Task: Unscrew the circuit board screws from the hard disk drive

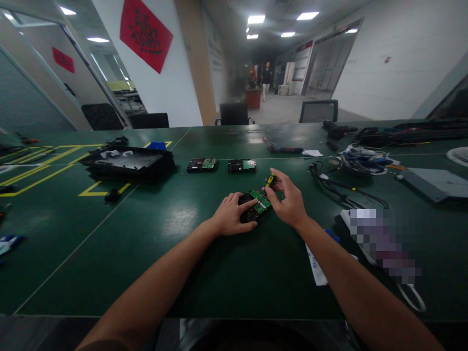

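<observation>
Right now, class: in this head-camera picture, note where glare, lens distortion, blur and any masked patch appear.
Head view: ceiling lights glare off the green table left of the left hand; wide-lens distortion bows the walls and doors outward; the far corridor is hazy and soft; a pixelated patch masks something right of the right hand; the hard drive under both hands stays fairly sharp.

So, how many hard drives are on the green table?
3. One hard drive lies under the left hand, beside the right hand. Two more lie side by side farther back. Clutter may hide others.
</observation>
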`<move>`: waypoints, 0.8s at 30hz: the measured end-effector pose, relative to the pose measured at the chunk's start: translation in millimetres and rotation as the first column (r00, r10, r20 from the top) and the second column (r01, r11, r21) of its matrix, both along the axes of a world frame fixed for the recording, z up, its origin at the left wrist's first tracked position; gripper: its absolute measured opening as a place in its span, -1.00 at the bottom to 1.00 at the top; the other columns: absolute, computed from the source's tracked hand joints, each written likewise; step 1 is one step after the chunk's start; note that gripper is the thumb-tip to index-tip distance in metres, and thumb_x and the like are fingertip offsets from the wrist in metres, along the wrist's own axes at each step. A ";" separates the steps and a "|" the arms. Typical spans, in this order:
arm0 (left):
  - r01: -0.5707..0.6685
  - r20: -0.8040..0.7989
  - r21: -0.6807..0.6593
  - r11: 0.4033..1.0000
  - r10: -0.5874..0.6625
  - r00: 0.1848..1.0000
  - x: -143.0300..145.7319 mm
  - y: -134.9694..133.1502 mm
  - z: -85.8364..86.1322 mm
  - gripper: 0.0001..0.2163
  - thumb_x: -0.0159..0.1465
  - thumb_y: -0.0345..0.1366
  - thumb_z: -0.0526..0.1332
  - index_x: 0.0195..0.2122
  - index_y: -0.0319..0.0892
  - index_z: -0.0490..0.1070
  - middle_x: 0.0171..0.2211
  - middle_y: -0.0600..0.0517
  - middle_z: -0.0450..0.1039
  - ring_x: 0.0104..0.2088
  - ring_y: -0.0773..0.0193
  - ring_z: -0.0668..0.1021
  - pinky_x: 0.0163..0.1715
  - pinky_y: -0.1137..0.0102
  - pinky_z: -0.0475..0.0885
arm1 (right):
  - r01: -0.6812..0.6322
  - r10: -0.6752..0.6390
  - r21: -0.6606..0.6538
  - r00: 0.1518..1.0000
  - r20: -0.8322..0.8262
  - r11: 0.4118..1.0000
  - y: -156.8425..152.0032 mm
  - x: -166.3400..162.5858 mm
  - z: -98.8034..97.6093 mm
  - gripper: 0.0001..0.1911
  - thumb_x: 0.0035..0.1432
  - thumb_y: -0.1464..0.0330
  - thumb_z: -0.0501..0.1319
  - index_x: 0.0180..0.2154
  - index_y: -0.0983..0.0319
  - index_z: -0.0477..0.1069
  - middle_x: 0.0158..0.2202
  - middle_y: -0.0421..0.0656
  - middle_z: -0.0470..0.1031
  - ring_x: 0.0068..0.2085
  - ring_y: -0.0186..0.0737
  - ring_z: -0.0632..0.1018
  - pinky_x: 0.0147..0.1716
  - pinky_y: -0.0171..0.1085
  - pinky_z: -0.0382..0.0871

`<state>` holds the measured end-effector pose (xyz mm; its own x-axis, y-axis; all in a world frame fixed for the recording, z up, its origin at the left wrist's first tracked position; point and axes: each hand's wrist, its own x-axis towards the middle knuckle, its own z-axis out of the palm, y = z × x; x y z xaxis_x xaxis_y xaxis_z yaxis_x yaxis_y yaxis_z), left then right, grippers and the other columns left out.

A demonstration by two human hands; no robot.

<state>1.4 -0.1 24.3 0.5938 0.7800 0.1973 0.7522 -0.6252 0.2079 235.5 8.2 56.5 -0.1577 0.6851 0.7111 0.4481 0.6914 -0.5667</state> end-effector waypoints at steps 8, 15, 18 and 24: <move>0.001 -0.004 0.013 1.000 -0.001 1.000 0.8 1.2 -2.9 -0.24 0.22 0.27 0.23 0.41 0.15 0.19 0.25 -0.18 0.14 0.16 -0.22 0.31 0.11 -0.08 0.32 | -0.033 0.033 0.028 0.999 0.014 0.999 0.7 -9.7 0.2 -0.42 0.33 0.30 0.21 0.33 0.07 0.18 0.03 -0.07 0.55 -0.10 -0.08 0.63 0.02 0.01 0.56; 0.003 -0.005 0.020 1.000 -0.003 1.000 0.3 0.5 -2.3 -0.23 0.22 0.27 0.24 0.41 0.13 0.20 0.23 -0.19 0.15 0.15 -0.22 0.32 0.10 -0.07 0.33 | 0.003 -0.004 0.038 1.000 0.022 0.999 0.5 -3.0 -1.9 -0.40 0.27 0.28 0.29 0.30 0.03 0.24 0.10 -0.04 0.51 -0.11 -0.05 0.63 -0.06 0.01 0.60; 0.006 -0.006 0.024 1.000 -0.006 1.000 0.5 0.5 -1.8 -0.24 0.23 0.27 0.23 0.41 0.13 0.20 0.23 -0.19 0.16 0.15 -0.22 0.32 0.10 -0.07 0.33 | 0.017 -0.020 0.051 0.999 0.042 0.999 0.0 -1.9 -1.0 -0.41 0.26 0.26 0.31 0.28 0.03 0.26 0.07 -0.05 0.52 -0.13 -0.05 0.62 -0.09 0.01 0.60; 0.003 0.001 0.017 1.000 -0.003 1.000 0.3 1.2 -2.7 -0.24 0.23 0.27 0.23 0.41 0.14 0.20 0.24 -0.18 0.14 0.14 -0.20 0.33 0.10 -0.06 0.33 | -0.049 0.049 -0.011 0.999 0.006 0.999 -1.1 -2.7 0.4 -0.39 0.33 0.31 0.21 0.35 0.05 0.16 0.05 -0.06 0.55 -0.10 -0.09 0.64 0.00 -0.01 0.59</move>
